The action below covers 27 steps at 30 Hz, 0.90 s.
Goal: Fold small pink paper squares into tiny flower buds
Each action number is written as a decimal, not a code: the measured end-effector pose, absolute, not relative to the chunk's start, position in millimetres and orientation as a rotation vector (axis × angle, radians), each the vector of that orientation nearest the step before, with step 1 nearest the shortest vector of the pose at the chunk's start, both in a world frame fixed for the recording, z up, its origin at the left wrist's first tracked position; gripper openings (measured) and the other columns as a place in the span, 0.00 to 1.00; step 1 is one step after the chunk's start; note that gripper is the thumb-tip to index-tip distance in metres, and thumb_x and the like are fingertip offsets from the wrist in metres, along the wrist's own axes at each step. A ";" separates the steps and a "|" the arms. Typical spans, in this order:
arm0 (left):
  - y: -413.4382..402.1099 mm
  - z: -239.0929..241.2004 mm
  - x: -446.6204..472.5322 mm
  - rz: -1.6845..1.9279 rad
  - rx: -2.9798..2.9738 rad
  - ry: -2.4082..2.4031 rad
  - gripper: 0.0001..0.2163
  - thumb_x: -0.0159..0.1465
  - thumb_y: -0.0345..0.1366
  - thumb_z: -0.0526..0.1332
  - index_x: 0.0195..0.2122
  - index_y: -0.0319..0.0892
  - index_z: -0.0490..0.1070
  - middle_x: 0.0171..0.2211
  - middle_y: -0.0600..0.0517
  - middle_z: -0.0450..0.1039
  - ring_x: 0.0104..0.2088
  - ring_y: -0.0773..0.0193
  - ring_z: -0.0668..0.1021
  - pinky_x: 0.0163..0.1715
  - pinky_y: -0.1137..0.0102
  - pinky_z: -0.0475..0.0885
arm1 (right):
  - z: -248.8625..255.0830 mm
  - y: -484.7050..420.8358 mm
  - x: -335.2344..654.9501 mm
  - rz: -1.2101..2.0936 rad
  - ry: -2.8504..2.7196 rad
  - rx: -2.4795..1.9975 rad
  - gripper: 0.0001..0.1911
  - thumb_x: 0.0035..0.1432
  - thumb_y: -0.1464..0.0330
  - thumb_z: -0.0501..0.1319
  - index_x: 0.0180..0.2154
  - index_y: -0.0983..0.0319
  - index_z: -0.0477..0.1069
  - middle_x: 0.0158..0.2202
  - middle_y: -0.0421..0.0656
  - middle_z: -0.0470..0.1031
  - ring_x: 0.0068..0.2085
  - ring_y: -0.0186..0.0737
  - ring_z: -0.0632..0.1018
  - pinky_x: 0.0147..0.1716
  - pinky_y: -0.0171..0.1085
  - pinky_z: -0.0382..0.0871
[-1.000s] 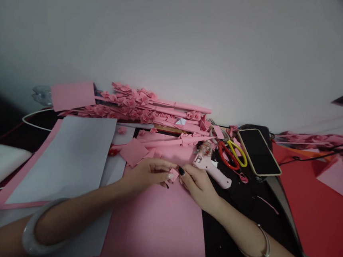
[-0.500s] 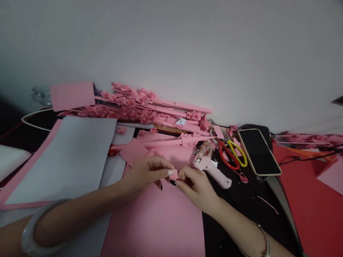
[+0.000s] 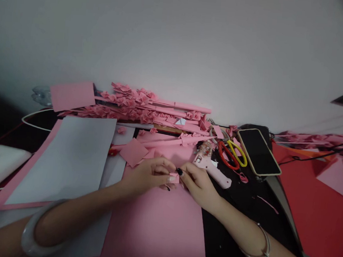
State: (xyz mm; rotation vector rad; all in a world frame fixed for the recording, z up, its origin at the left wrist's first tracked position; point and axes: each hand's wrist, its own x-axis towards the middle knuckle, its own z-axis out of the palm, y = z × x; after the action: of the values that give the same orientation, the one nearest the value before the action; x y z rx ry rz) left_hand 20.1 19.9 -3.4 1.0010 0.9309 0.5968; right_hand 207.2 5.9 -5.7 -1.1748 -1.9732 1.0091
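Note:
Between my two hands is a small folded piece of pink paper [image 3: 174, 178], held above a large pink sheet [image 3: 157, 227]. My left hand [image 3: 151, 173] pinches it from the left, the thumb lying on its front face. From the right, my right hand [image 3: 197, 180] grips its upper edge, with the dark-nailed thumb at the top corner. The fingers behind the paper are partly hidden. Just beyond my left hand lies a pink paper square [image 3: 133, 152]. A pink glue gun [image 3: 212, 170] rests beside my right hand.
Red- and yellow-handled scissors [image 3: 229, 154] and a phone [image 3: 259, 152] lie at the back right. Pink paper flowers [image 3: 128, 100] are piled along the wall. White sheets [image 3: 67, 155] lie at left, near a white box-like device [image 3: 1, 169]. Red paper [image 3: 315, 205] covers the right.
My right thumb has moved up from the lower edge of the folded paper to its top corner. The paper has turned slightly and sits a little lower.

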 end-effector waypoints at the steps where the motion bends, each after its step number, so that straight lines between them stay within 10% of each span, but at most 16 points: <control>1: 19.3 -3.0 20.2 0.591 1.027 0.923 0.11 0.53 0.36 0.67 0.34 0.41 0.69 0.26 0.52 0.77 0.29 0.60 0.80 0.30 0.68 0.73 | -4.9 6.0 207.0 1.012 -1.972 -1.181 0.13 0.64 0.70 0.50 0.26 0.61 0.61 0.20 0.34 0.60 0.21 0.30 0.62 0.21 0.30 0.56; 27: 20.6 -6.8 17.6 0.479 1.061 0.874 0.10 0.53 0.37 0.67 0.29 0.39 0.66 0.27 0.53 0.78 0.32 0.61 0.82 0.29 0.72 0.73 | -6.6 6.8 206.2 0.988 -2.142 -1.150 0.14 0.62 0.73 0.50 0.23 0.61 0.56 0.19 0.34 0.56 0.22 0.30 0.59 0.23 0.31 0.51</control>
State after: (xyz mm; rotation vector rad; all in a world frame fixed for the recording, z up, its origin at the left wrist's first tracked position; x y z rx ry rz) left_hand 17.6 20.6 -6.8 1.0610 0.8744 0.4793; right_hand 206.2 6.8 -6.6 -1.1495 -2.1419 0.9882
